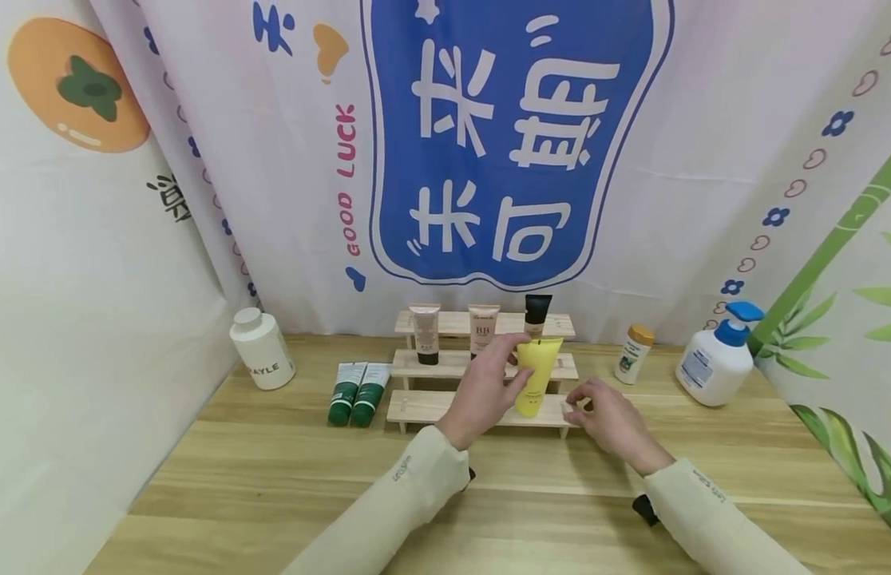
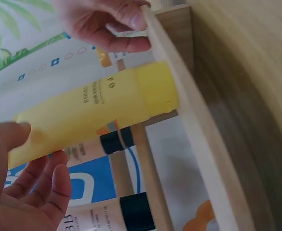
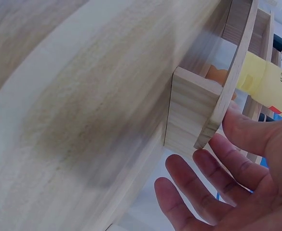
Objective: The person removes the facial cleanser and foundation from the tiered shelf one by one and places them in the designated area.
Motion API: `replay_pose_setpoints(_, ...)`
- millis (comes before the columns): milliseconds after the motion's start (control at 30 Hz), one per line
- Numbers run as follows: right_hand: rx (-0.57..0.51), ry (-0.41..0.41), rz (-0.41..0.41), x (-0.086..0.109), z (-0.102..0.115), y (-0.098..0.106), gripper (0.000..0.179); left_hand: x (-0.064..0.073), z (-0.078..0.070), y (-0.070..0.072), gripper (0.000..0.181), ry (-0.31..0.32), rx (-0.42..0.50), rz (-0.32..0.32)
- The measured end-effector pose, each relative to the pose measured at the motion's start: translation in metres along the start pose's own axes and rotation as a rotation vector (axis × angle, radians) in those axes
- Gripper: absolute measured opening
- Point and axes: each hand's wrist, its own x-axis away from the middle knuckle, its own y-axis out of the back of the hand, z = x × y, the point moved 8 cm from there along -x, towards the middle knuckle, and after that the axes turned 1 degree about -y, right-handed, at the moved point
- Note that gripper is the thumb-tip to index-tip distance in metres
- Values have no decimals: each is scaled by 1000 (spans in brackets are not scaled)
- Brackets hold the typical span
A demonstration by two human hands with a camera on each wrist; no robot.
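Note:
My left hand [image 1: 486, 385] pinches the upper end of a yellow squeeze tube [image 1: 537, 379] between thumb and fingers. The tube stands cap-down at the lowest step of a wooden three-tier rack [image 1: 424, 406], toward its right end. At that step's right end, my right hand [image 1: 609, 421] holds the board's corner, thumb on top and fingertips below, as the right wrist view shows. Behind, on the middle step, stand a pale pink tube [image 1: 426, 331], a BB cream tube [image 1: 483, 323] and a tube with a black end [image 1: 537, 310], partly hidden by the left hand and yellow tube.
Two green-and-white tubes [image 1: 359, 393] lie left of the rack, with a white bottle [image 1: 262, 349] farther left. To the right stand a small orange-capped bottle [image 1: 634, 353] and a white pump bottle [image 1: 717, 359] with a blue top. A printed curtain [image 1: 295, 200] hangs behind the table.

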Motion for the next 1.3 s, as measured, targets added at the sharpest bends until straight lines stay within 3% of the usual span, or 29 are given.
replay_pose_setpoints(233, -1, -2, -7, 0, 0, -1, 22, 3, 1, 1, 39, -14, -1, -56)
replay_pose_setpoints(467, 3, -8, -10, 1, 0, -1, 22, 12, -6, 19, 35, -75, 5, -81)
replay_pose_setpoints(900, 4, -16, -9, 3, 1, 0, 21, 31, -8, 96, 40, 24, -6, -131)
replay_pose_setpoints(1133, -7, -12, -11, 5, 1, 0, 21, 45, 4, 135, 43, 23, -21, -187)
replay_pose_setpoints(1300, -9, -5, -14, 5, 3, 0, 21, 56, 21, 162, 43, 39, -65, -242)
